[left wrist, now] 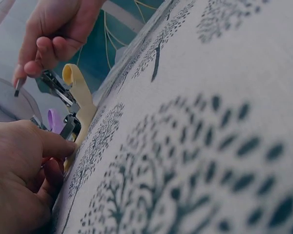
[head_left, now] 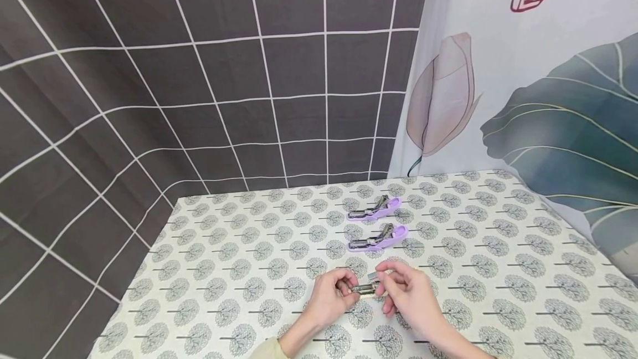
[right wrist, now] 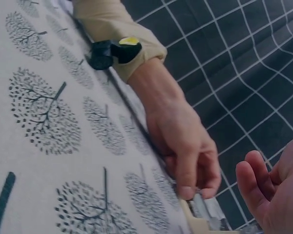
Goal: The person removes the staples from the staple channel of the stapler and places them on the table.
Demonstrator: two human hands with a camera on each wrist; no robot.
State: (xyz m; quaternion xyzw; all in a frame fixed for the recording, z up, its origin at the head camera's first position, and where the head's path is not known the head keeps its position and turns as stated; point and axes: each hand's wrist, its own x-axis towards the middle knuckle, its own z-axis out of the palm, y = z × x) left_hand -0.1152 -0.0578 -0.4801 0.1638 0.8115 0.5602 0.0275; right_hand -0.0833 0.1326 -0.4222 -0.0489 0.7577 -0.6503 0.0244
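Observation:
My left hand [head_left: 328, 296] pinches one end of a nail clipper [left wrist: 83, 97] with a pale yellow plastic body, a ring at its far end and metal parts along it. The clipper lies at the patterned cloth, its held end partly hidden by the fingers. Just to the right, my right hand [head_left: 411, 296] pinches a small flat grey metal piece [left wrist: 17, 88] between thumb and finger. In the left wrist view that piece appears apart from the clipper. Beyond the hands, two purple nail clippers [head_left: 384, 241] lie one behind the other.
A pale cloth [head_left: 224, 312] printed with dark trees covers the table. Behind it hangs a dark curtain [head_left: 294, 65] with a white grid; to the right is a white curtain [head_left: 448, 4] with flower and leaf prints. The left sleeve [right wrist: 112, 24] carries a black wrist device.

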